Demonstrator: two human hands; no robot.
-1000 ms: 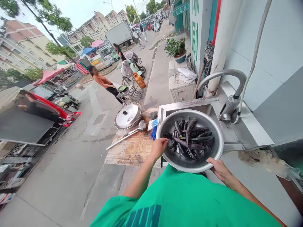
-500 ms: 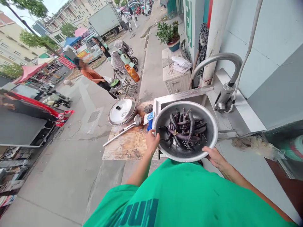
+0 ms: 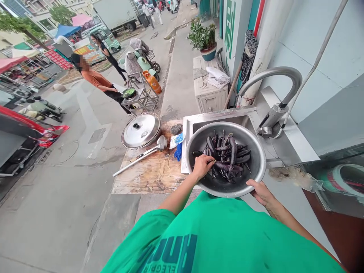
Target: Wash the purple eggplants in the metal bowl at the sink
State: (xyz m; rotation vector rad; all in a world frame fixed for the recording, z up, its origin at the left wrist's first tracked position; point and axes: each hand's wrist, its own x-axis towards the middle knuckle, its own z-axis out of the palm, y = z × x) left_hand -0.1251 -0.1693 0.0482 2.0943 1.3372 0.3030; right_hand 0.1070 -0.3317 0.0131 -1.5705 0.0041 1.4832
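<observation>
Hands: left (image 3: 203,165) apparently touches glossy eggplants (image 3: 227,157); right (image 3: 260,191) grips round steel basin (image 3: 257,159).

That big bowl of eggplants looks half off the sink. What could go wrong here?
The metal bowl overhangs the sink toward the person, with only the right hand on its near rim; it might tip.

The left hand is in among the eggplants, so pulling one out could shift the load.

The ladle pokes past the wooden board's edge and could get knocked off.
</observation>
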